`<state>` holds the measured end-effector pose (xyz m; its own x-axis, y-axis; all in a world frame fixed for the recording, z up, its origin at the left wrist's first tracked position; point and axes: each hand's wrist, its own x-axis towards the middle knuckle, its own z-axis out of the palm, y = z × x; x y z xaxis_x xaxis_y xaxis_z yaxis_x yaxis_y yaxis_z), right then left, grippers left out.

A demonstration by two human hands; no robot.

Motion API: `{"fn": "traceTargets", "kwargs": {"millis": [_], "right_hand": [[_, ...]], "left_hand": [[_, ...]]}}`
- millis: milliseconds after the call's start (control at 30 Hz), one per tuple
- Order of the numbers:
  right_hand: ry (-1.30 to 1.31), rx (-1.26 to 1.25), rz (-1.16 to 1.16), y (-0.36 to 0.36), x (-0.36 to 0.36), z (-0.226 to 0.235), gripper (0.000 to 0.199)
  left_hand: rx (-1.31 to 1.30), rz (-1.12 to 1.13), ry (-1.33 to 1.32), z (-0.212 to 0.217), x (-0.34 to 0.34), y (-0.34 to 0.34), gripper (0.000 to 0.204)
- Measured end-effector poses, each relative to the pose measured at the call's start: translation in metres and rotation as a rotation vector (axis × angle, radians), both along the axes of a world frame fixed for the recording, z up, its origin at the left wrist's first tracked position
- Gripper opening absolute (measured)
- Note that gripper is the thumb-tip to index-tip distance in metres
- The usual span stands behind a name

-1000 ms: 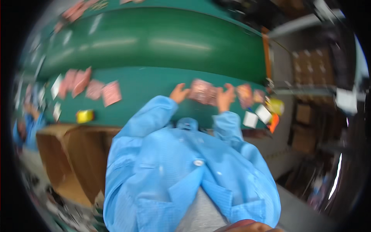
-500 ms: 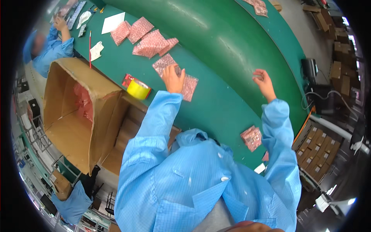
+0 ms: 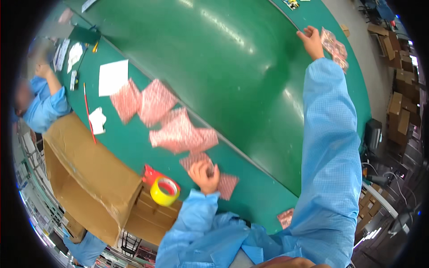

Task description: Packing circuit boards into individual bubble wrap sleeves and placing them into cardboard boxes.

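The left hand [image 3: 204, 178], low and just left of the frame's centre, rests with curled fingers over a pair of pink bubble-wrap pieces [image 3: 228, 186], one showing past its upper left and the other past its lower right; a gap shows between thumb and fingertips, but whether they pinch anything I cannot tell. The right hand [image 3: 313, 43] is stretched to the upper right, its fingers loosely bent and nothing visible in them, just beside a clump of pink packets [image 3: 334, 48]; whether it touches them is unclear. Up and left from the left hand lie more pink bubble-wrap pouches [image 3: 157, 102], grouped closely, with a white sheet [image 3: 112, 78] beyond them. A yellow tape roll [image 3: 161, 199] sits lower left of that hand, against a red item [image 3: 154, 175], and a small pink packet [image 3: 285, 218] lies at the lower right beside the right sleeve. The green table [image 3: 254, 203] runs alongside a glossy green band [image 3: 223, 80] that crosses the middle. Farther left are a thin red rod [image 3: 89, 111], a crumpled white piece [image 3: 97, 120] and a large open cardboard box [image 3: 94, 163]. At the far left edge shows a co-worker's blue sleeve [image 3: 47, 108].
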<state>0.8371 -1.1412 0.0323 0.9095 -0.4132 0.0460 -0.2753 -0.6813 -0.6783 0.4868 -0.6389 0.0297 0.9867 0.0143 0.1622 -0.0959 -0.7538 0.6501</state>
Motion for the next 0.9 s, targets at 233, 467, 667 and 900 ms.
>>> {"fn": "traceTargets", "kwargs": {"millis": [233,467,667,900], "right_hand": [[-0.111,-0.388,-0.213,-0.011,0.117,-0.039,0.081],[-0.086,-0.294,-0.26,0.037,0.036,-0.016,0.075],[0.07,0.643,-0.036,0.156,-0.215,0.011,0.066],[0.195,0.25,-0.008,0.289,-0.555,0.063,0.075]], "left_hand": [[-0.051,-0.078,0.068,-0.003,-0.004,0.008,0.04],[-0.066,-0.094,0.015,-0.004,-0.003,0.012,0.03],[-0.111,-0.164,-0.097,0.007,0.004,0.011,0.02],[-0.157,-0.246,-0.079,-0.01,-0.004,0.024,0.013]]}}
